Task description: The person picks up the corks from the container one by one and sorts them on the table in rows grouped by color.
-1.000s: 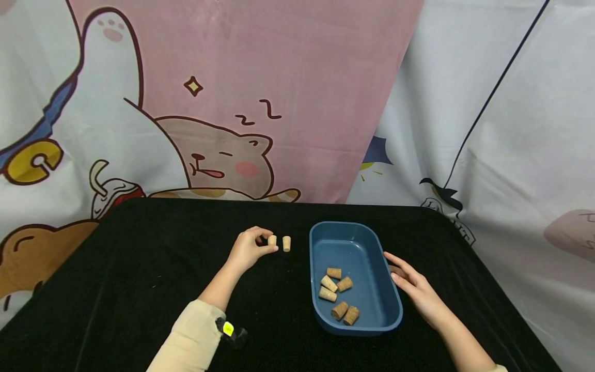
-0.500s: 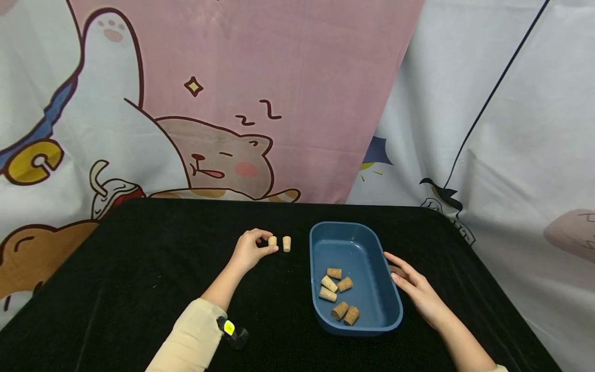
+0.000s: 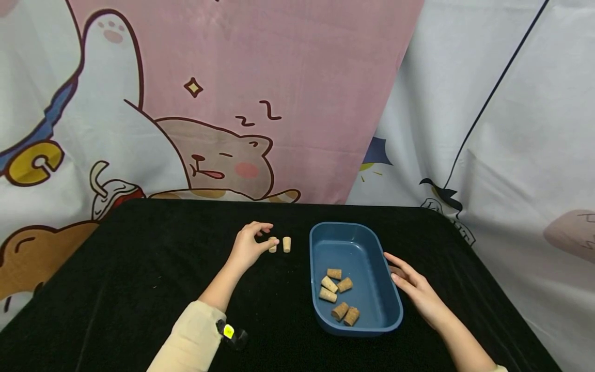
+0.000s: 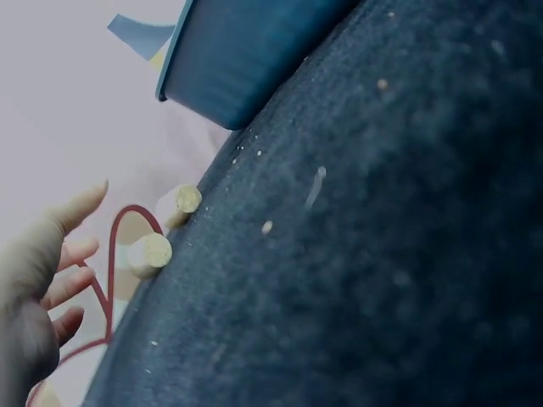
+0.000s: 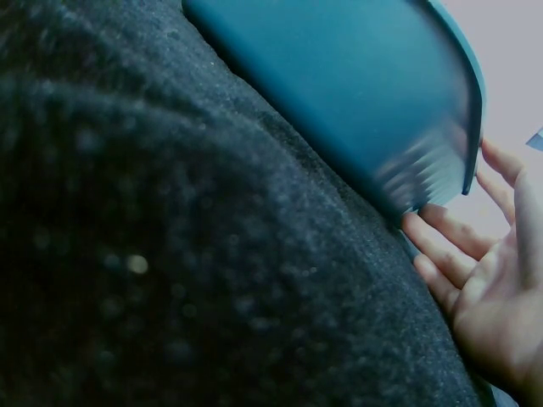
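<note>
Two pale corks stand upright side by side on the black cloth: the left cork (image 3: 273, 248) and the right cork (image 3: 286, 244). My left hand (image 3: 247, 245) is just beside the left cork, thumb and fingers spread. In the left wrist view a gap shows between that hand (image 4: 38, 284) and the nearer cork (image 4: 153, 254). Right of the corks sits a blue tub (image 3: 367, 258) with several corks (image 3: 328, 294) lying near its front left. My right hand (image 3: 415, 290) touches the tub's right side with extended fingers (image 5: 445, 242).
Black cloth (image 3: 153, 279) covers the table, with tiny crumbs scattered near the corks. Behind the table's far edge hangs a printed curtain (image 3: 316, 103). A black wrist device (image 3: 234, 335) is strapped over the left sleeve.
My left fingers have let go of the left cork, spreading apart and lifting slightly. That cork stays standing in place. My right hand and the tub have not moved.
</note>
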Motion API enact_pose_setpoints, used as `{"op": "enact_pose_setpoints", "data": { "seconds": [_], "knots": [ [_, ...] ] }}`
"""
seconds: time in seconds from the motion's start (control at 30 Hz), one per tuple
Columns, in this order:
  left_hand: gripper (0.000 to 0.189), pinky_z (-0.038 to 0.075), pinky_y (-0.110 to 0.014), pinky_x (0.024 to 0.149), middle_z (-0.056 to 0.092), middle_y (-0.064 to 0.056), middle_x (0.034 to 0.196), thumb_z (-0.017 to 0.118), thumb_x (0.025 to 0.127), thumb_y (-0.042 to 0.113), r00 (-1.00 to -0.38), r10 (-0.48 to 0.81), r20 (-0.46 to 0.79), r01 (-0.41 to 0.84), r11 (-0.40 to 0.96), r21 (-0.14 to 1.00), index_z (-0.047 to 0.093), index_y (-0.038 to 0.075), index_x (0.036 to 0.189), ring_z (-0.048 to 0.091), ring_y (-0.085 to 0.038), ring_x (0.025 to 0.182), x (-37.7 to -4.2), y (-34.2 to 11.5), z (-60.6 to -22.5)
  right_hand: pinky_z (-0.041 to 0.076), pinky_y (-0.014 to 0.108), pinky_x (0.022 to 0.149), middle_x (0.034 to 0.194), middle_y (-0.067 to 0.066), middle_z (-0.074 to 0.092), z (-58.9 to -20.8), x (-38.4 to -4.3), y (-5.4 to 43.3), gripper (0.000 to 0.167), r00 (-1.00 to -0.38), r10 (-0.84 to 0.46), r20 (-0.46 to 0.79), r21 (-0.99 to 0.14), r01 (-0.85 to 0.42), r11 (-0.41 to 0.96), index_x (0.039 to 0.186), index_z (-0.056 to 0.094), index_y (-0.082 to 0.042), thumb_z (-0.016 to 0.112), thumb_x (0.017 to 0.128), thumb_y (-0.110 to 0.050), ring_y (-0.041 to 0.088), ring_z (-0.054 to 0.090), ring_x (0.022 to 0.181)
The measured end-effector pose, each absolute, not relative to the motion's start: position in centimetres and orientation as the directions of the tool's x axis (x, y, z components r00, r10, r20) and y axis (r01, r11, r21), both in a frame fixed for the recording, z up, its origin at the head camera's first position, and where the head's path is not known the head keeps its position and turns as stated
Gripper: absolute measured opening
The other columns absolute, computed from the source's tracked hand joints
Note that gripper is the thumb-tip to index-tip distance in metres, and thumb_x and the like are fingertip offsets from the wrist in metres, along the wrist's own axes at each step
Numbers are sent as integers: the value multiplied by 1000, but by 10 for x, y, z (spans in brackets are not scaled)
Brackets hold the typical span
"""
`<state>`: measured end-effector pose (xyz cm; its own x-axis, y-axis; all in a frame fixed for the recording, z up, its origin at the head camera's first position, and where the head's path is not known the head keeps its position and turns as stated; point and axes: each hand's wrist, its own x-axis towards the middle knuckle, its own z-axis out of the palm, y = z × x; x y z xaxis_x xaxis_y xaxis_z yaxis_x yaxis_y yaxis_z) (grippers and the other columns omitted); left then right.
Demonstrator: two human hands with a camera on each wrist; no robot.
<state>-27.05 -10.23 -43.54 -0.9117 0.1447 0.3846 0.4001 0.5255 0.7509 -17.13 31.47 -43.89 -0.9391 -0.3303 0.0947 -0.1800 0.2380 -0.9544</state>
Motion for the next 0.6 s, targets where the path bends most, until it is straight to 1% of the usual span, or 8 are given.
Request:
{"op": "enact_pose_setpoints", "data": {
  "seconds": [0.17,0.27,0.4,0.5,0.57,0.6],
  "knots": [
    [34,43,-48,83,65,-11,99,79,80,15,-877,188,443,475,478,738,68,5,111,55,-29,95,-265,-96,-421,49,33,85,141,37,32,-439,-171,315,50,-937,-334,97,-954,-184,237,151,21,-6,36,105,-16,6,56,111],
    [31,43,-52,83,65,-6,99,79,80,13,-862,232,451,506,440,742,69,8,109,55,-29,97,-260,-89,-411,50,33,85,141,37,32,-439,-171,316,50,-938,-333,99,-954,-185,237,151,21,-6,36,105,-16,6,56,111],
    [29,44,-49,84,65,1,101,78,81,15,-839,312,446,541,387,747,69,12,108,54,-23,99,-251,-80,-398,50,34,85,140,37,33,-438,-171,316,50,-939,-330,98,-956,-181,229,151,21,-5,36,105,-16,7,57,110],
    [30,44,-47,85,65,2,104,78,81,18,-804,389,449,580,351,735,69,14,109,53,-19,101,-243,-72,-389,50,35,85,141,37,31,-439,-171,316,50,-936,-340,93,-959,-176,224,151,21,-5,36,105,-15,7,56,111],
    [31,43,-48,87,65,2,106,78,81,19,-776,449,444,604,326,727,68,13,110,52,-18,103,-239,-67,-384,50,35,85,141,37,31,-439,-171,316,50,-934,-345,89,-959,-174,223,151,20,-6,36,105,-15,7,56,111],
    [32,43,-46,88,64,3,107,78,81,21,-765,478,432,611,326,721,68,14,110,52,-16,104,-238,-64,-382,50,35,86,141,37,31,-439,-172,316,50,-935,-344,89,-958,-174,227,151,20,-6,36,105,-15,7,56,111]
  ]
}}
